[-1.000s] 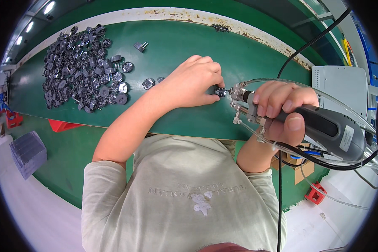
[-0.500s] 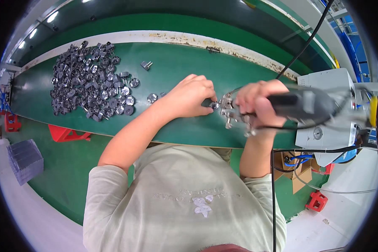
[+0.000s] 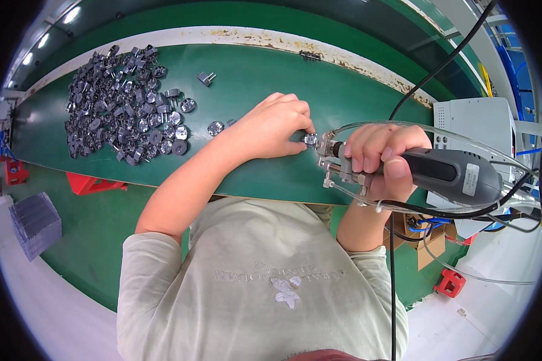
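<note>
My left hand pinches a small round plug part between thumb and fingertips, with its shiny inner face turned right. In my right hand lies a grey-black electric screwdriver, held level. Its metal nose fitting, fed by clear tubes, points left at the part; whether the tip touches it I cannot tell. A loose plug part lies by my left wrist, and another with two metal pins lies further back. A big heap of plug parts covers the left of the green bench.
Green bench top runs under both hands, with a worn white rail along its far side. At right stands a white machine box. A black cable hangs down near the screwdriver. Red stools stand below the bench.
The screwdriver, blurred before, is now steady, its handle tilted lower toward the right. My left hand keeps its pinch on the plug part. The whole view has shifted slightly.
</note>
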`<state>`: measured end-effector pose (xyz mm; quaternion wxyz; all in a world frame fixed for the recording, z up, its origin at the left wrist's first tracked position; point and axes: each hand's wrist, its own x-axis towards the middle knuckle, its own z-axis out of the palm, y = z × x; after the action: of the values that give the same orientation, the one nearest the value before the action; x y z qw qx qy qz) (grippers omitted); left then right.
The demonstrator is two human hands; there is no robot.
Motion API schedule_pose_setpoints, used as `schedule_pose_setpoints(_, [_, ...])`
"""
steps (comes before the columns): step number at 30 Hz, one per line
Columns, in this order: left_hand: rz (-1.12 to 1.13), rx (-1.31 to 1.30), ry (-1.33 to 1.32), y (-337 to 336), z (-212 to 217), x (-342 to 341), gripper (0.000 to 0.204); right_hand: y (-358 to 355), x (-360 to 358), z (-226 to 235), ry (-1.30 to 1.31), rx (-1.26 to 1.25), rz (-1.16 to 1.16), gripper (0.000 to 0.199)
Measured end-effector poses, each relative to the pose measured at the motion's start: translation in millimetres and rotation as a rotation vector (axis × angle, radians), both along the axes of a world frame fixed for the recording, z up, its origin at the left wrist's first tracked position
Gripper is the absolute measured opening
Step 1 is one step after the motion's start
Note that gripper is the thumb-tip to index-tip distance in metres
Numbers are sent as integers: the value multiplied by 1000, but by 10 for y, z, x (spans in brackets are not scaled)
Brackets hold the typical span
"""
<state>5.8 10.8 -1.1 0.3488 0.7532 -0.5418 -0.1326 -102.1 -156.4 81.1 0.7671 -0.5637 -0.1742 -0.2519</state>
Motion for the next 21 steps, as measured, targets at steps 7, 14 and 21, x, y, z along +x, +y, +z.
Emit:
schedule_pose_setpoints(7, [2,-3,-10,1,9,5,25,-13,-2,-18,-14,-50,10,23])
schedule_pose_setpoints(14, [1,-7,-12,-1,14,12,25,-5,5,-17,-31,-42,18,23])
schedule_pose_setpoints(21, [-2,1,-9,-5,17,14,24,44,36,-19,-18,-38,22,24])
